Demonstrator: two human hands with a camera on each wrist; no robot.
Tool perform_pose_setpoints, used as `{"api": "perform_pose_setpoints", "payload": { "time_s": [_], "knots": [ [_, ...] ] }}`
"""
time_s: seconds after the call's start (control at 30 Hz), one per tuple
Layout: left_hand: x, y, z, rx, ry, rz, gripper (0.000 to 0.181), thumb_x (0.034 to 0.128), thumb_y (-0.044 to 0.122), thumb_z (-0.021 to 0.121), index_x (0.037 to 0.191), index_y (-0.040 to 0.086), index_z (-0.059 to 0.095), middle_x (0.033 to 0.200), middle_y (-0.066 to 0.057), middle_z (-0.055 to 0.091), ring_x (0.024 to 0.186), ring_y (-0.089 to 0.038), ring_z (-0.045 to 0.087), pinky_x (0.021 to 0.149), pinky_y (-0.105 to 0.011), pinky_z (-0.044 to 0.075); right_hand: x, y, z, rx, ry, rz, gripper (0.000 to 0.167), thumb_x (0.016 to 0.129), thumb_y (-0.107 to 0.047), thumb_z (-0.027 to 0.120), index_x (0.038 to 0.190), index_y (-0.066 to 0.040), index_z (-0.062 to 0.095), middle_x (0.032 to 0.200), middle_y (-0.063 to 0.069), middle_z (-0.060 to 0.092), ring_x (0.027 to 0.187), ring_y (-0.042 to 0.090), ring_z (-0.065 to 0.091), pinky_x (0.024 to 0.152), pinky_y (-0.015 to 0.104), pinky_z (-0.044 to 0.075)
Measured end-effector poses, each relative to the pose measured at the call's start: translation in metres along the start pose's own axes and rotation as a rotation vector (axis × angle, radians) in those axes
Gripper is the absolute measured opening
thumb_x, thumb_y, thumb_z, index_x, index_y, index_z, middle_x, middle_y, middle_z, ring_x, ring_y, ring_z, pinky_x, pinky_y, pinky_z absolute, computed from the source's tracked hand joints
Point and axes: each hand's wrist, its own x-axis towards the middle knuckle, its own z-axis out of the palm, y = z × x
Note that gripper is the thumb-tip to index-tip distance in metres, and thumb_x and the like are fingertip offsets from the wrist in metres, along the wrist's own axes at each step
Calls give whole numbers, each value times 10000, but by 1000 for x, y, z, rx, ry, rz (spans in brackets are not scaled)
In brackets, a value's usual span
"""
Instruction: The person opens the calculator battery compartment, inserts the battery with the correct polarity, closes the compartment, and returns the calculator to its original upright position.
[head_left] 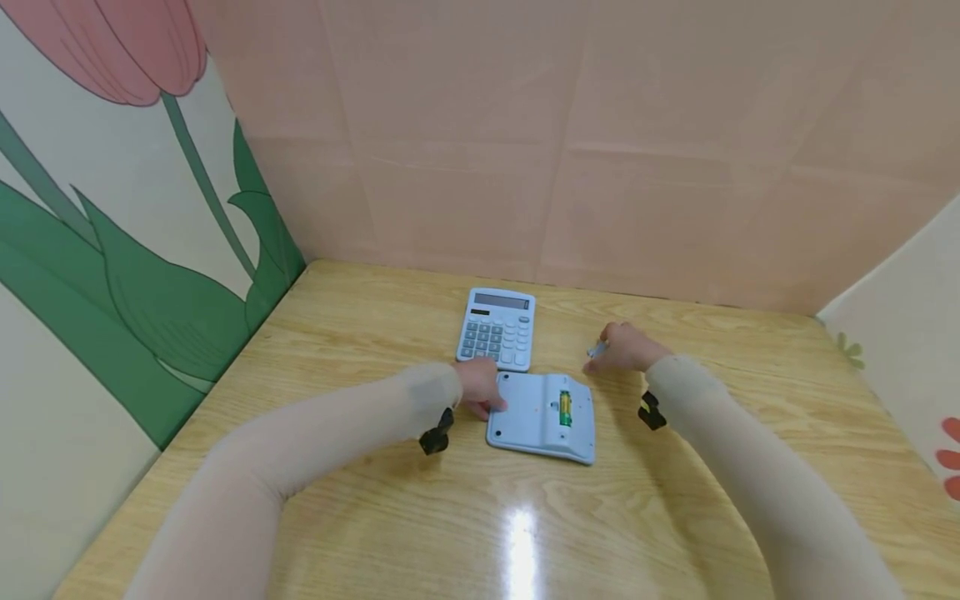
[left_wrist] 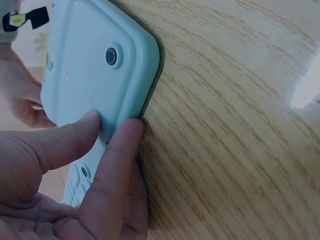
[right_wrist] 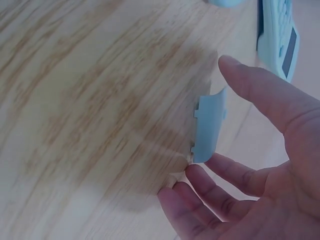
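A light-blue calculator (head_left: 521, 412) lies face down on the table, a green and yellow battery (head_left: 566, 408) showing in its open compartment. At its left edge, my left hand (head_left: 480, 386) pinches a corner; in the left wrist view the thumb (left_wrist: 75, 137) rests on the back, near a round rubber foot (left_wrist: 112, 56), with a finger along the side. To the right, my right hand (head_left: 627, 347) is at a small light-blue battery cover (right_wrist: 209, 129) with little tabs. The right wrist view shows the thumb apart from the cover and fingertips touching or close to its lower end.
A second light-blue calculator (head_left: 497, 329) lies face up just behind the first one. The wooden table (head_left: 360, 517) meets a pinkish back wall (head_left: 540, 150). A flower-patterned panel (head_left: 172, 275) stands at the left, a pale one (head_left: 900, 333) at the right.
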Motion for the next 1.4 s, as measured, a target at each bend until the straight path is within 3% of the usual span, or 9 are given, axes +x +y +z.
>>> {"api": "perform_pose_setpoints", "payload": {
  "time_s": [0.33, 0.57, 0.87, 1.07, 1.4],
  "knots": [
    [-1, 1, 0, 7, 9, -5, 292, 891, 137, 707, 1101, 1, 555, 894, -99, 587, 666, -155, 637, 649, -240, 585, 3, -5, 2, -31, 7, 24, 665, 850, -361, 725, 1248, 101, 461, 1176, 253, 499, 1003, 328, 523, 850, 457, 509],
    [3, 2, 1, -6, 1, -40, 257, 896, 131, 700, 1072, 19, 550, 893, -85, 571, 677, -149, 644, 600, -218, 574, 1, -7, 1, -46, 11, 16, 606, 846, -348, 729, 1203, 84, 495, 1143, 240, 514, 989, 326, 524, 828, 442, 515],
    [7, -1, 1, -33, -1, -10, 263, 876, 107, 719, 1045, 1, 547, 877, -105, 564, 677, -169, 622, 615, -242, 581, 1, -4, 0, -25, 9, 7, 623, 851, -365, 723, 1211, 92, 502, 1178, 262, 522, 1038, 359, 533, 881, 485, 507],
    [12, -1, 3, -23, 0, -21, 258, 879, 118, 717, 1036, 9, 544, 849, -94, 551, 665, -164, 612, 594, -237, 576, -11, 0, -9, 56, 13, -71, 723, 896, -413, 663, 1304, 136, 427, 1273, 313, 500, 1149, 422, 515, 946, 540, 476],
    [8, 0, 1, -17, -2, -18, 258, 885, 121, 712, 1042, 13, 537, 861, -95, 556, 636, -155, 617, 604, -240, 582, -49, -7, -25, 158, 69, -232, 717, 891, -448, 668, 1337, 59, 427, 1239, 254, 499, 1148, 377, 496, 916, 522, 465]
  ]
}}
